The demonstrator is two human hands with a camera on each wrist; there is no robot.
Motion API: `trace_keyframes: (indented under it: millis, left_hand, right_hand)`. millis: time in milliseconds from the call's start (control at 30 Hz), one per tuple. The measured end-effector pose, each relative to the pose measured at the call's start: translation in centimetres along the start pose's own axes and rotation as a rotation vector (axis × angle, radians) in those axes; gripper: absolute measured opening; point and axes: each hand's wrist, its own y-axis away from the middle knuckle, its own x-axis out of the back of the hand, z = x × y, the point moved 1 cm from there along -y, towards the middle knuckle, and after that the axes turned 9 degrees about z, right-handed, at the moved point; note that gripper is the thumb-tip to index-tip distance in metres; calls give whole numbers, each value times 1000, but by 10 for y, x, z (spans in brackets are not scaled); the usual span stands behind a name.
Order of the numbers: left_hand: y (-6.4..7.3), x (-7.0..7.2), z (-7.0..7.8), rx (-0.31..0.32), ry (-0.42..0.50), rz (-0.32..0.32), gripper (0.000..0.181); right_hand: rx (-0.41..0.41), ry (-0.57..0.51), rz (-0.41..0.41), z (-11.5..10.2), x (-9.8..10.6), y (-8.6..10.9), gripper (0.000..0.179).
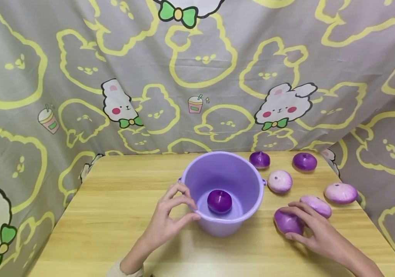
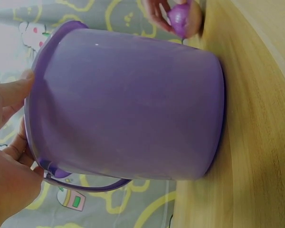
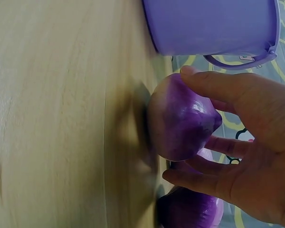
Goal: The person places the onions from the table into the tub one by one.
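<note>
A purple bucket (image 1: 218,227) stands upright on the wooden table, with one dark purple onion (image 1: 219,201) on its bottom. My left hand (image 1: 169,215) pinches the bucket's near left rim, the thumb toward the near side. To the right of the bucket, my right hand (image 1: 318,234) holds a purple onion (image 1: 288,222) between thumb and fingers. From the right wrist, this same onion (image 3: 185,118) shows a pale lower side and a pointed tip turned toward the palm, close over the tabletop. Just behind the right hand lies a pale pink onion (image 1: 316,206).
More onions lie at the table's right: a pale one (image 1: 280,181) beside the bucket, another pale one (image 1: 340,193) near the right edge, and two dark purple ones (image 1: 259,159) (image 1: 304,162) at the back. The bucket's handle (image 2: 90,186) hangs at its far side. A patterned curtain (image 1: 197,69) rises behind the table.
</note>
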Motion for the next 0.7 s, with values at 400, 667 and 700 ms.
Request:
trace_keyframes:
  millis: [400, 667, 700]
  left_hand:
    - [-1, 1, 1, 12, -9, -5, 16]
    - [0, 1, 2, 27, -2, -12, 16]
    - [0, 0, 1, 27, -3, -13, 17]
  right_hand:
    - [16, -20, -2, 0, -1, -2, 69]
    - [26, -13, -2, 1, -2, -2, 68]
    - [29, -14, -1, 1, -2, -1, 68]
